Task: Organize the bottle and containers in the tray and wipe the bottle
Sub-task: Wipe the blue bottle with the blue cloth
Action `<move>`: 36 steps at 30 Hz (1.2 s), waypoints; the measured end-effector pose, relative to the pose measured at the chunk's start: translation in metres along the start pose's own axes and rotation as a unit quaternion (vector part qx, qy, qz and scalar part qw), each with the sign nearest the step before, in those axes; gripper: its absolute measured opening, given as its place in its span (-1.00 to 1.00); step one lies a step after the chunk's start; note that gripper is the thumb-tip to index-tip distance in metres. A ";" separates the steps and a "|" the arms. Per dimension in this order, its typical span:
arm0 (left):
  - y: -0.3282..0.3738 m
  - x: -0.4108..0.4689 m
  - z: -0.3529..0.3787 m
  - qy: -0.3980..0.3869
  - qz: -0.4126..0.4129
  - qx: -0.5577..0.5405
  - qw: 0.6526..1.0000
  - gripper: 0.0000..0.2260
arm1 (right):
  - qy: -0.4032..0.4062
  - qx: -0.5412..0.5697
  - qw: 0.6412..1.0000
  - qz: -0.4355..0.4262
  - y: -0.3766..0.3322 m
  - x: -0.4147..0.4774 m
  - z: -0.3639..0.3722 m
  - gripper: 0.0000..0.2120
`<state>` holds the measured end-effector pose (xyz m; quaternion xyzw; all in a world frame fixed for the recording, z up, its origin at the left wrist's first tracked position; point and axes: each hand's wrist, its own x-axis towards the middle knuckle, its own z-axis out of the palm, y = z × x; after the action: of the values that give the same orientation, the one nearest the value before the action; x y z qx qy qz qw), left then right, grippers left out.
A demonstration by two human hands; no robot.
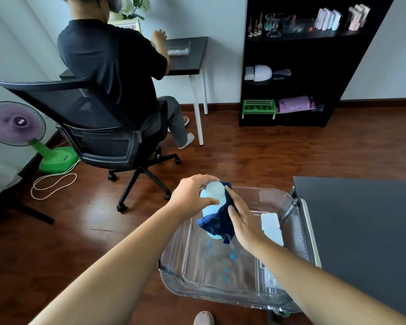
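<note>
The left hand [192,195] grasps a pale blue plastic bottle [206,213] near its top, fingers curled round the neck just under the round white cap [215,189]. The bottle is tilted, cap pointing away, and is held in the air over the far left part of a clear ribbed plastic tray [174,275]. The right hand [242,222] clasps a dark blue cloth [217,222] and presses it against the bottle's right side, thumb on top of the fabric; a loose corner hangs down below the bottle.

Two white square containers [270,221] lie inside the tray against its right wall, touching each other. The tray stands just left of a dark grey counter [361,219]; what carries it cannot be made out.

On the far left a person in a dark shirt [108,64] sits on a black mesh office chair [80,118], a purple and green fan [17,123] stands to its left, and a black shelf unit [314,55] stands against the far wall on the brown wooden floor [244,156].
</note>
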<state>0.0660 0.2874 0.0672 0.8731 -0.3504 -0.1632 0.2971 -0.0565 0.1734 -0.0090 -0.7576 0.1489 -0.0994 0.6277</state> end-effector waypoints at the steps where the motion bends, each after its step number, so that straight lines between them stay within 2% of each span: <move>1: -0.001 0.000 0.000 -0.002 -0.003 0.003 1.000 -0.52 | -0.012 0.016 1.000 0.010 -0.003 0.007 -0.004 -0.59; 8: 0.001 0.003 0.004 -0.008 -0.002 0.016 1.000 -0.49 | -0.065 0.092 0.987 0.116 -0.020 0.049 -0.015 -0.67; 10: -0.002 0.004 0.003 -0.002 -0.004 0.011 1.000 -0.49 | -0.028 0.104 0.990 0.093 -0.012 0.036 -0.005 -0.67; 13: -0.005 0.003 0.000 -0.003 0.002 0.006 1.000 -0.49 | 0.035 0.028 0.999 -0.002 0.001 0.014 0.016 -0.61; 14: -0.005 0.002 0.000 -0.004 0.004 0.009 1.000 -0.49 | 0.044 0.003 0.999 -0.010 0.004 0.009 0.021 -0.57; 17: -0.001 0.000 0.002 0.011 0.004 0.018 1.000 -0.50 | 0.054 -0.053 0.997 -0.013 0.010 0.004 0.021 -0.50; 22: 0.007 -0.003 0.015 0.071 0.005 0.014 0.997 -0.55 | 0.070 -0.088 0.993 -0.024 0.013 -0.008 0.018 -0.39; 26: 0.018 -0.005 0.034 0.137 -0.032 0.014 0.990 -0.61 | 0.118 -0.106 0.987 -0.014 0.014 -0.017 0.022 -0.31; 28: 0.020 -0.005 0.039 0.149 -0.053 0.003 0.987 -0.60 | 0.103 -0.107 0.989 0.000 0.012 -0.015 0.012 -0.32; 30: 0.016 -0.003 0.037 0.129 -0.047 -0.009 0.990 -0.60 | 0.065 -0.126 0.990 -0.004 0.011 -0.011 -0.004 -0.32; 34: 0.009 0.002 0.020 0.025 -0.004 -0.015 1.000 -0.61 | -0.012 -0.166 0.986 -0.018 0.006 -0.007 -0.026 -0.34; 36: 0.011 0.005 0.015 -0.010 0.006 -0.017 1.000 -0.57 | -0.020 -0.172 0.985 -0.019 0.003 -0.007 -0.029 -0.37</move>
<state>0.0564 0.2713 0.0617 0.8643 -0.3557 -0.1758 0.3093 -0.0728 0.1486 -0.0061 -0.8590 0.1366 -0.0685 0.4886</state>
